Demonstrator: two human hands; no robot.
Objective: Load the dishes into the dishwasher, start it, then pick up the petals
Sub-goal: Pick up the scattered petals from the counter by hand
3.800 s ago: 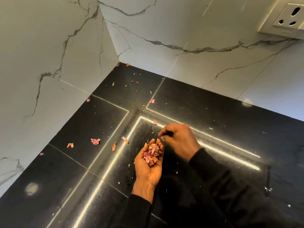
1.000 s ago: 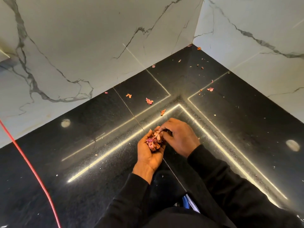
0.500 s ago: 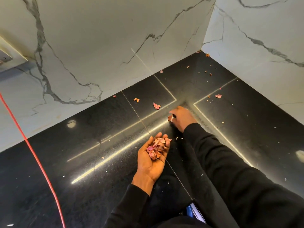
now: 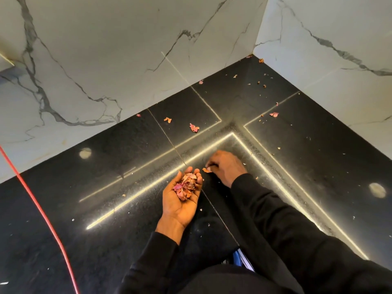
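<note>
**While the left hand [image 4: 180, 205] cups a pile of petals [image 4: 185, 187], the right hand [image 4: 226, 166] pinches one orange petal [image 4: 206, 170]**

Head view. Where two white marble walls [image 4: 106, 60] meet, a glossy black stone surface [image 4: 84, 230] fills the lower frame, crossed by bright reflected lines. The left hand lies palm up near the middle. Its grip is apart, with the fingers only gently bent, and the pile of petals, dried pink and orange, sits across the fingers and upper palm. Just beside those fingertips the right hand is turned knuckles up. Its grip is closed on the orange petal, pinched at the fingertips close to the surface; I cannot tell whether the petal touches the stone. Both arms wear black sleeves. More loose petals lie farther off: a pink petal [image 4: 194, 127] and a small orange scrap [image 4: 167, 119] toward the left wall, another pink piece [image 4: 273, 114] toward the right wall, and tiny bits [image 4: 261, 60] scattered into the corner. A red cable [image 4: 42, 213] runs down the left side.
</note>
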